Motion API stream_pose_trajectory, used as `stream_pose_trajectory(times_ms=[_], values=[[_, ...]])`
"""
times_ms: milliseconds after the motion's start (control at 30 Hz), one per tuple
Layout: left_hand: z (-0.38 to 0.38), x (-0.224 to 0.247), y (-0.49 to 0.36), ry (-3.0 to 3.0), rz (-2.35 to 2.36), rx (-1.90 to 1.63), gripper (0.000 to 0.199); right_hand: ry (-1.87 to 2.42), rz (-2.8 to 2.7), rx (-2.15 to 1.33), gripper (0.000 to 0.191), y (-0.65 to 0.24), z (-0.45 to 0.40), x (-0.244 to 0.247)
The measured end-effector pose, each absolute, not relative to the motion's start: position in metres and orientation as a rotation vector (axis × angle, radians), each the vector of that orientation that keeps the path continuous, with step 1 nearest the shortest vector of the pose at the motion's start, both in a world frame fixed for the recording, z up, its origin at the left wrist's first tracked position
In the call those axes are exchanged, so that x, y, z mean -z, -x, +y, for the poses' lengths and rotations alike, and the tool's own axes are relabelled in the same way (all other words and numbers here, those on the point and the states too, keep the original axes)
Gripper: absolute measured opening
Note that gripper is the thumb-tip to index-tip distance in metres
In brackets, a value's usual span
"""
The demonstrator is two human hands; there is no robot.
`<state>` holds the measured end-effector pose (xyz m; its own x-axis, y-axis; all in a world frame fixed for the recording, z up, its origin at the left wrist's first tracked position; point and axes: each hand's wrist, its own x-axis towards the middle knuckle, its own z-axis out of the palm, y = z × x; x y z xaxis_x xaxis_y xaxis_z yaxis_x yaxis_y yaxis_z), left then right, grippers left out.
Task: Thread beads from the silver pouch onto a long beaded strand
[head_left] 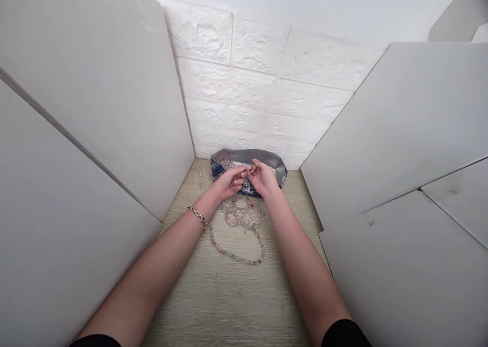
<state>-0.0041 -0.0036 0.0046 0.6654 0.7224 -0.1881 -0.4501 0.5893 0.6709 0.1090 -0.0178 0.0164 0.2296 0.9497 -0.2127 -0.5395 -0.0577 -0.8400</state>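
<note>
Left hand [232, 181], right hand [262, 177] curled close; pinch undeterminable. Pastel, looped, glassy-bead strand [238, 258] lay nearside of hands: likely light, limp; mid-loop hold suited.

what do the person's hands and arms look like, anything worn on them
The left hand and right hand are ungloved. A silvery chain-link bracelet circles the left wrist; none shows on the right. Bare forearms emerge from black sleeves.
</note>
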Motion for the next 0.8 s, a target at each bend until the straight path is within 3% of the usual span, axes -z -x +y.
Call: stream_pose_trajectory(times_ms=[100,200,500,800], values=[[-0.003,-0.005,0.004,-0.634,0.475,-0.711,0.008,0.897,-0.222,-1.423,0.026,-0.111,-0.013,-0.007],[-0.003,-0.004,0.003,-0.64,0.48,-0.713,0.009,0.883,-0.125,-1.389,0.032,-0.11,-0.01,-0.001],[-0.003,-0.003,0.001,-0.652,0.507,-0.719,0.008,0.814,-0.088,-1.373,0.019,-0.1,-0.014,0.005],[-0.004,-0.003,-0.002,-0.657,0.583,-0.727,0.006,0.852,-0.083,-1.352,0.024,-0.101,-0.011,0.005]])
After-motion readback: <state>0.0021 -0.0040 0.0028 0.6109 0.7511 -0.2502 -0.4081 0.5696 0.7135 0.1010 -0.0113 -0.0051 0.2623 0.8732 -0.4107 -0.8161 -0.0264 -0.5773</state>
